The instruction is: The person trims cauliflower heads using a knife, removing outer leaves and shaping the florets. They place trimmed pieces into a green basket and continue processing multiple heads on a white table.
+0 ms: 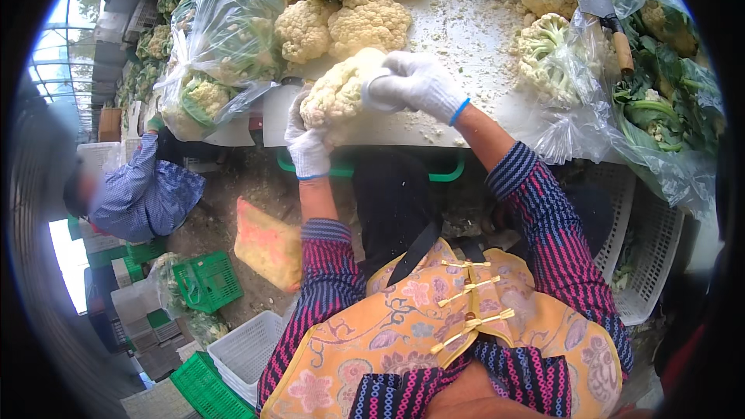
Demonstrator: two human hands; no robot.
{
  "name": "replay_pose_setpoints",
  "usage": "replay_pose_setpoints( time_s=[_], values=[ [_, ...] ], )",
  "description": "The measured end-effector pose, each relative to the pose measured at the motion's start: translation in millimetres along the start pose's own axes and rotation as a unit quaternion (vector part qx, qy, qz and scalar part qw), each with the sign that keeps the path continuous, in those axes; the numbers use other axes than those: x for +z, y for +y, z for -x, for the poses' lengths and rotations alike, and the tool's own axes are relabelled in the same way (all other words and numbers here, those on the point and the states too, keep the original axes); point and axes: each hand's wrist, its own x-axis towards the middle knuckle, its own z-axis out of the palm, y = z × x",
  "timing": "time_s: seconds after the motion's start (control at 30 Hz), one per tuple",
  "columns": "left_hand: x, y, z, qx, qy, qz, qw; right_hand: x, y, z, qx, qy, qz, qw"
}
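A pale cauliflower head is held over the near edge of the white tabletop. My left hand, in a white knitted glove, grips it from the lower left. At its right side is my right hand, gloved in white with a blue cuff, its fingers curled against the florets; whether they pinch anything small is hidden. Just beyond lie more trimmed cauliflower heads. Florets and crumbs are scattered to the right.
Bagged cauliflowers stand at the left. A cleaver with a wooden handle lies at the right among plastic film and leaves. White crates are below. A co-worker is at the far left, near a green crate and yellow sack.
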Motion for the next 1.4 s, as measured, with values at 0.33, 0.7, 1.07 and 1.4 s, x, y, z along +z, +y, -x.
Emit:
replay_pose_setpoints(
  time_s=[0.33, 0.7, 1.07, 1.4],
  values=[
    [34, 7, -10, 0.034, -0.023, -0.214, 0.976, -31, -9, -7, 0.018, 0.015, 0.074, 0.997],
    [109, 23, 1, -0.008, 0.003, -0.304, 0.953, -41, -3, 14, 0.02, 0.048, 0.203, 0.978],
    [94, 1, -8, 0.195, -0.056, -0.496, 0.845, -108, 34, -16, 0.059, 0.154, 0.385, 0.908],
    [187, 79, -89, 0.059, -0.371, -0.677, 0.633, -49, 71, -4, 0.07, 0.173, -0.41, 0.893]
  ],
)
